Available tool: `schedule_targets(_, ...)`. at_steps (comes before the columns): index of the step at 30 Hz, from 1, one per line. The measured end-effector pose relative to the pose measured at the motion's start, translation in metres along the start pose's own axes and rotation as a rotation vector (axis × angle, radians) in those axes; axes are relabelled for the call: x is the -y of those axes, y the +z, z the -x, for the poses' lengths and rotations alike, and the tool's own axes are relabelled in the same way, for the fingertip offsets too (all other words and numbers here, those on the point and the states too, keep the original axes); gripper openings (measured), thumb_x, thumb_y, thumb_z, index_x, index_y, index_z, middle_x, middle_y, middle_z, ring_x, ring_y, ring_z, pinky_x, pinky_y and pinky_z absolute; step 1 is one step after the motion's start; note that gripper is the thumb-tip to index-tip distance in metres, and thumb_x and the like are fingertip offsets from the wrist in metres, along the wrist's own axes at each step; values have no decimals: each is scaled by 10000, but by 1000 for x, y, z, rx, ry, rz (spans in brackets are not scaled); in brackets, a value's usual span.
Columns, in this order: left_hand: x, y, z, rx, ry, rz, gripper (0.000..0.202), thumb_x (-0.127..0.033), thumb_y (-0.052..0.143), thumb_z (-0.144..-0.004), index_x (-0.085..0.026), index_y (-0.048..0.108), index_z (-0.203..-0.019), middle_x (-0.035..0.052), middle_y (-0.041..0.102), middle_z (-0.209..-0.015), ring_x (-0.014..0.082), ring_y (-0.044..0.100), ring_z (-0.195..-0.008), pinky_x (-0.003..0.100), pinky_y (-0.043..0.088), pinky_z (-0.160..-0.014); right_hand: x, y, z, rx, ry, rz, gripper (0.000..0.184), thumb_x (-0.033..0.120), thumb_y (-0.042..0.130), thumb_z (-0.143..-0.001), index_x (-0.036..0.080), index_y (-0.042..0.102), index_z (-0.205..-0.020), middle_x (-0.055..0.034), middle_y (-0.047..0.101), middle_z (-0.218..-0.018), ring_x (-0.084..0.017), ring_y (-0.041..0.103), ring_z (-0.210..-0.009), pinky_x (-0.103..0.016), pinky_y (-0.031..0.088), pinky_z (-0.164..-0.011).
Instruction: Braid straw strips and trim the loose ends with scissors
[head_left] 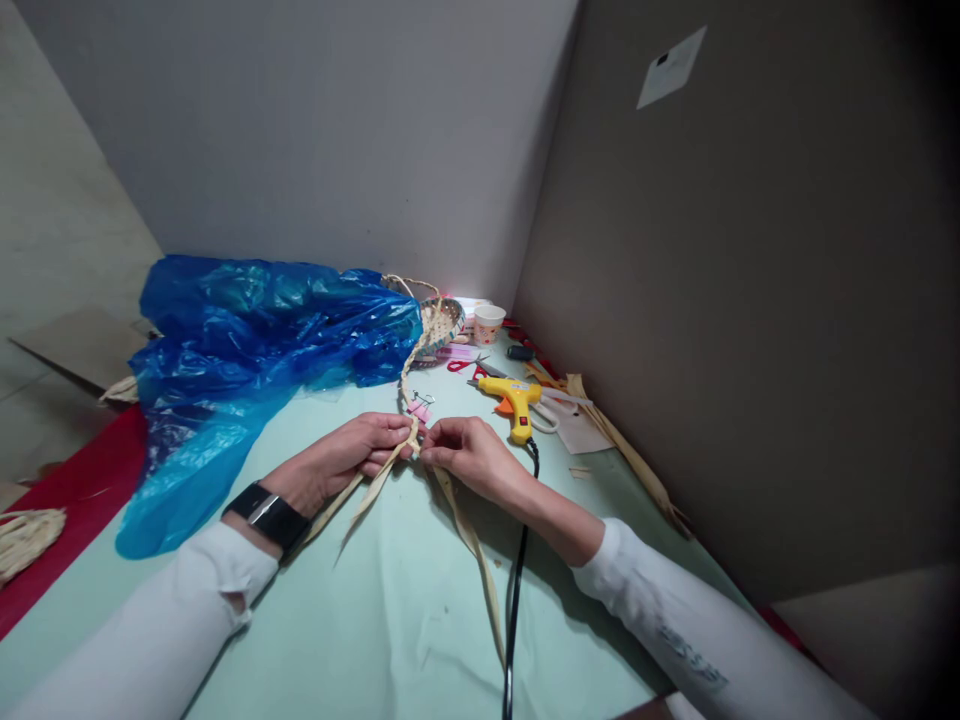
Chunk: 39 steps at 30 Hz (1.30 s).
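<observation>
My left hand (358,450) and my right hand (469,455) meet at the middle of a pale green table (390,620), both pinched on tan straw strips (465,530). Loose ends of the strips trail toward me from under both hands. A braided straw cord (409,370) runs from my fingers away to a small woven basket (441,322). A pink binder clip (419,407) sits on the braid just beyond my fingertips. A black watch is on my left wrist.
A crumpled blue plastic bag (247,360) covers the left of the table. A yellow glue gun (514,397) lies right of my hands, its black cord (514,610) running toward me. Red-handled scissors (463,366) and a paper cup (488,323) lie behind. A brown wall stands close on the right.
</observation>
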<state>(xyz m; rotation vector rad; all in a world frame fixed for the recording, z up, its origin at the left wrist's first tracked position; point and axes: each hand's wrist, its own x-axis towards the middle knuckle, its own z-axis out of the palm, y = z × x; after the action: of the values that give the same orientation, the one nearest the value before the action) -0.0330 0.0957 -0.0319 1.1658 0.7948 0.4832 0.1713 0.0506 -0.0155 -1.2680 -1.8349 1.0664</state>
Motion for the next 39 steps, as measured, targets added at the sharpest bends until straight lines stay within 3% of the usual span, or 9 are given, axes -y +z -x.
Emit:
schedule_targets(9, 2, -1, -2, -30, -3, -6, 271, -325, 640, -956, -157, 641, -1169, 66, 694, -1091, 182, 691, -850, 356, 602, -714, 9, 5, -1, -42, -14, 105, 61, 147, 618, -793, 167, 666, -761, 29, 606, -679, -126, 517, -657, -224, 361, -645)
schedule_targets(16, 0, 1, 1, -15, -16, -10, 264, -326, 637, -958, -157, 642, -1161, 60, 696, -1070, 173, 688, -825, 342, 600, -693, 10, 8, -8, -14, 8, 145, 58, 135, 616, -797, 166, 660, -774, 22, 627, -694, -132, 531, -677, -222, 355, -624)
schedule_targets(20, -3, 4, 6, -8, -48, -27, 248, -315, 641, -956, -155, 646, -1145, 54, 696, -1049, 166, 685, -805, 331, 597, -676, 10, 7, -5, -32, 8, 178, 110, 109, 619, -789, 164, 656, -877, 8, 663, -744, -142, 572, -694, -229, 367, -629)
schedule_targets(26, -7, 10, 12, -106, -59, -92, 256, -309, 640, -956, -158, 636, -1163, 53, 692, -1047, 164, 681, -797, 326, 595, -669, 8, 1, -4, 9, -47, 216, 67, 118, 644, -813, 169, 669, -849, 11, 679, -739, -134, 581, -679, -226, 370, -622)
schedule_targets(30, -10, 16, 16, -177, -59, -154, 242, -308, 638, -958, -156, 636, -1146, 40, 689, -1000, 146, 667, -743, 300, 581, -627, 9, -2, -3, 7, -78, 261, 131, 74, 644, -794, 178, 682, -863, 8, 698, -768, -138, 594, -699, -222, 374, -640)
schedule_targets(39, -16, 34, 23, -290, 54, -384, 145, -285, 647, -949, -150, 643, -1000, -19, 646, -812, 104, 591, -602, 246, 512, -542, 15, -1, 1, -6, -100, 418, 210, 28, 606, -789, 180, 728, -866, -18, 685, -720, -147, 537, -655, -243, 314, -621)
